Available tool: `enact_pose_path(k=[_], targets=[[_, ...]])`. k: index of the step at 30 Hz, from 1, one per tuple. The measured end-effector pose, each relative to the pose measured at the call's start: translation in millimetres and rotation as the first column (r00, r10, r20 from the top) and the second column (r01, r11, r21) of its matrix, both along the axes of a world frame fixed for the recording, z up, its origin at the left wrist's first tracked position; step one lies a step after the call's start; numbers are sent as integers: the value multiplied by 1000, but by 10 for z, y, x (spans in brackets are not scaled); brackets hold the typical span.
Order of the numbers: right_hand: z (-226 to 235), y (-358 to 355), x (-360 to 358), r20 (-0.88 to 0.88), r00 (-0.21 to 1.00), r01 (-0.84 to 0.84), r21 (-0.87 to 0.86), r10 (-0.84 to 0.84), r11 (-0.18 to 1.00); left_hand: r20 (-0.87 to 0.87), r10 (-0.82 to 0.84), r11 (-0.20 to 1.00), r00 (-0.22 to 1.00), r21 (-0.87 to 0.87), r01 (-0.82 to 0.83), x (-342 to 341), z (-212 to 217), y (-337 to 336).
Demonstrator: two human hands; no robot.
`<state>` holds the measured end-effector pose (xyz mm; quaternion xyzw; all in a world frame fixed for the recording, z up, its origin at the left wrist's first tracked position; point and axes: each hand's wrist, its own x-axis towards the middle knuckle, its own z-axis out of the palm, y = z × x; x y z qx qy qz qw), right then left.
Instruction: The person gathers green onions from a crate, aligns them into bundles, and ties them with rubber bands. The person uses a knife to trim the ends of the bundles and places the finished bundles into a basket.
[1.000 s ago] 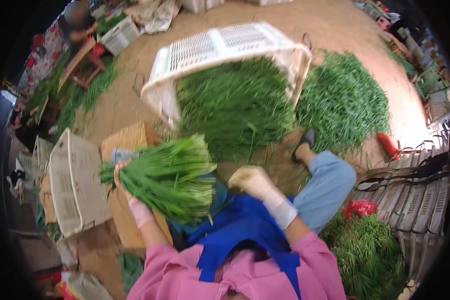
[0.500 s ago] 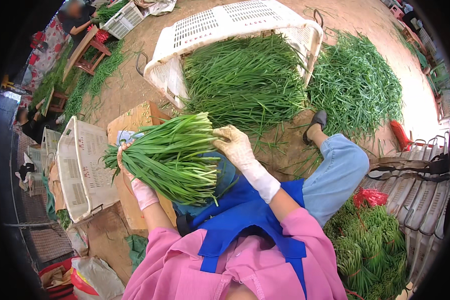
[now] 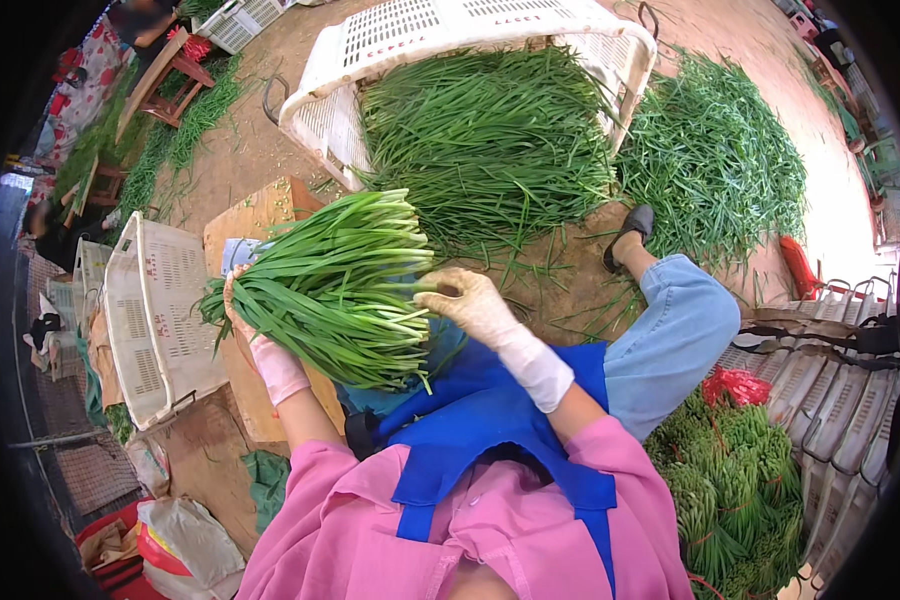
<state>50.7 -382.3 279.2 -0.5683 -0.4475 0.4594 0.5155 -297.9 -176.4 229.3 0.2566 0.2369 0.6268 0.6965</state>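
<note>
My left hand (image 3: 254, 342), in a pale glove, is closed around the leafy end of a large bunch of garlic chives (image 3: 335, 290). The bunch lies sideways over my lap, its pale cut ends facing right. My right hand (image 3: 480, 308), gloved too, meets those ends with thumb and forefinger curled together in a pinch on a stalk. Leaves hide part of my left fingers. Just beyond the bunch stands a wooden bench (image 3: 260, 222) with a small whitish-blue object (image 3: 240, 255) on it.
A white crate (image 3: 320, 105) lies tipped ahead, chives (image 3: 490, 150) spilling out. Loose greens (image 3: 715, 165) are heaped right of it. Another white crate (image 3: 165, 325) stands left. Tied bundles (image 3: 735, 490) and stacked crates (image 3: 830, 400) are at lower right. People sit far left.
The bunch and both hands have shifted slightly up and left in the picture, along with a small tilt of the view. My right hand has moved slightly down along the cut ends.
</note>
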Motion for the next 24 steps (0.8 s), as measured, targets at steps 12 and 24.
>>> enact_pose_path(k=[12,24], targets=[[-347,434,102,-674,739,-148,-192,-21,970,-101,45,995,994,89,-36,-404,-461,272],[-908,320,487,-963,269,153,35,-7,988,-274,-50,999,961,-28,44,-250,-204,120]])
